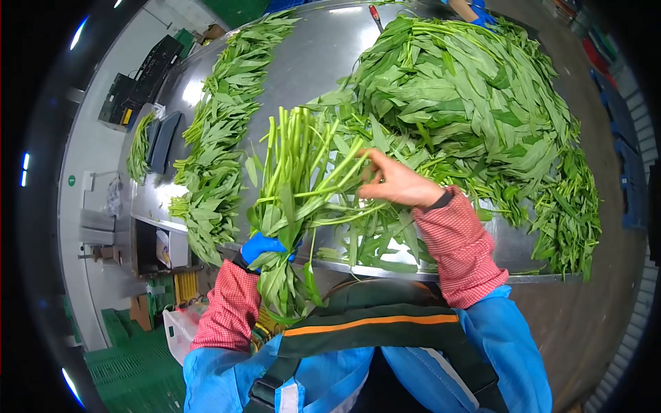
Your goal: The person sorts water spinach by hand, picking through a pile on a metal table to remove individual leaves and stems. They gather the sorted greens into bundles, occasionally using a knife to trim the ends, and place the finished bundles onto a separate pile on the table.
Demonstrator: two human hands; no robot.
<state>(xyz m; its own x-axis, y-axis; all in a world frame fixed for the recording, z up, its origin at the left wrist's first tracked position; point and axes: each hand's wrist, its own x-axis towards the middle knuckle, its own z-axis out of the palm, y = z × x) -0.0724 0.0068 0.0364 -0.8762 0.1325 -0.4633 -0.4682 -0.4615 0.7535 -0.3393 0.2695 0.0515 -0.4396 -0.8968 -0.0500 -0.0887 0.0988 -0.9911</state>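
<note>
My left hand (265, 249), in a blue glove, is wrapped round a bunch of leafy green stems (292, 162), its cut ends pointing up and leaves hanging below the fist. To the right, my bare right hand (396, 180) has thumb and forefinger close together at a few stems that lean out of the bunch; whether it grips them is hard to make out. Behind it rises a large heap of the same greens (468, 103). Loose leaves (385, 241) lie on the metal table (310, 62) below my right hand.
A long row of greens (220, 138) runs along the table's left side. Beyond it are a small bunch (140, 148) and a dark tray (165, 142). A red-handled tool (376, 17) lies at the back. Another person's blue-gloved hand (482, 15) is behind the heap. Green crates (134, 372) stand lower left.
</note>
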